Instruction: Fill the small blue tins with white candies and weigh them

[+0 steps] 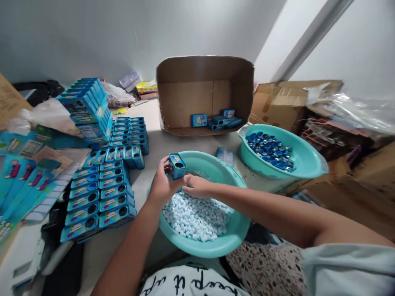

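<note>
My left hand (163,181) is closed around a small blue candy box (178,166), held tilted over the basin with a dark round hole on its upper face. Just to the right and below it, my right hand (196,186) has its fingers curled near the box's lower edge; what they hold, if anything, is hidden. Beneath both hands stands a turquoise basin (202,248) with a heap of small pale blue and white candies (197,218). Left of the basin, rows of similar blue boxes (115,195) stand on the table, many showing dark round holes on top.
A cardboard box (185,88) on its side holds several blue boxes (199,120). At right, another turquoise basin (308,158) contains small blue and silver pieces (268,150). Stacked blue boxes (84,102) and flat printed cards (18,176) lie left. Cartons (277,98) crowd the right side.
</note>
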Available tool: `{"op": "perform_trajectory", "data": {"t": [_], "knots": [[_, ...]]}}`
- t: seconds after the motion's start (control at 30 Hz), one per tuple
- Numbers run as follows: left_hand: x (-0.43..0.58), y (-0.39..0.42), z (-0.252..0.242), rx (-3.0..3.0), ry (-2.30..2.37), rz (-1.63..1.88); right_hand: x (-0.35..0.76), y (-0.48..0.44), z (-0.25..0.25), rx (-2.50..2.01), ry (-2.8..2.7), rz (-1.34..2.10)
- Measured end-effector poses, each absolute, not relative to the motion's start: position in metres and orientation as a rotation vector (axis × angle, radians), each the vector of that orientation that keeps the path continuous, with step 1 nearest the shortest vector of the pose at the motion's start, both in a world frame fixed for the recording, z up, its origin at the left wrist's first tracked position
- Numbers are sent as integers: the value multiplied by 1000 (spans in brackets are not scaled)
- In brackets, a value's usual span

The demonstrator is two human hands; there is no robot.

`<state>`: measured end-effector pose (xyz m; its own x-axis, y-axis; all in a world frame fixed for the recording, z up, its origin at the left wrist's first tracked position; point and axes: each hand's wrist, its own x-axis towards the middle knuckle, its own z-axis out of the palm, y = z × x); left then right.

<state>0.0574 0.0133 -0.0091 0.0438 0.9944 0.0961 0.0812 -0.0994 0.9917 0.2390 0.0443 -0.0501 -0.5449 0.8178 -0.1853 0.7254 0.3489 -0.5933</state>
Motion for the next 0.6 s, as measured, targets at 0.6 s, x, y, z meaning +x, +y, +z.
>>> {"op": "perform_trajectory", "data": {"t": [0.6], "knots": [[63,10,-13,1464,1284,1119,213,1,-39,-1354,-1620,1571]]}}
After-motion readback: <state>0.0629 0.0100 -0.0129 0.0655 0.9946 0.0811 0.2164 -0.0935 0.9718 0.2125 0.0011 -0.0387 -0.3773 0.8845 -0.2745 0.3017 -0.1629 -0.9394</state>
